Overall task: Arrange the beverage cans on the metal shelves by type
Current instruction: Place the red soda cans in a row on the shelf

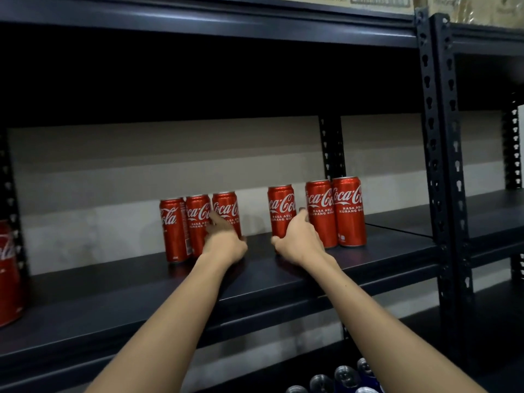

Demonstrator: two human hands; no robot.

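altogether seven red cans (320, 214) upright; left hand (225, 245), right hand (297, 241) each around one.

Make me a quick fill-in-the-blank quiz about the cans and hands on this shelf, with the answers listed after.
1. The cans on the dark metal shelf are all coloured ____.
2. The left hand reaches a group of ____ cans.
3. The right hand is at the ____ can of the right group.
4. Below this shelf, only the ____ of other cans show.

Missing words: red; three; leftmost; tops
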